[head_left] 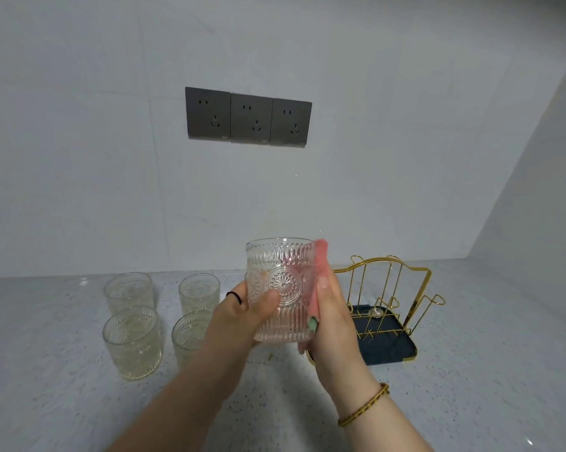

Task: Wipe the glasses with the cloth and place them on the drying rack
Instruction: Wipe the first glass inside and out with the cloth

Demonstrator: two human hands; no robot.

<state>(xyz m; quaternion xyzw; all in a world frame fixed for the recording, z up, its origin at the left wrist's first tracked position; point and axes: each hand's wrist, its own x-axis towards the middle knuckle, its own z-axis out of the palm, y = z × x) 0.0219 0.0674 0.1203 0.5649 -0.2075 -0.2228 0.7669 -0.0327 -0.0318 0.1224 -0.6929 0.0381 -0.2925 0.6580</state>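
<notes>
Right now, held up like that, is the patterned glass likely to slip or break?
Probably fragile: the glass is rigid and held above a hard countertop. Its ribbed, embossed sides likely help the left hand grip, and the cloth in the right hand should steady it.

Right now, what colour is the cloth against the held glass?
Pink, shown in the head view; the right hand holds the cloth to the glass.
</notes>
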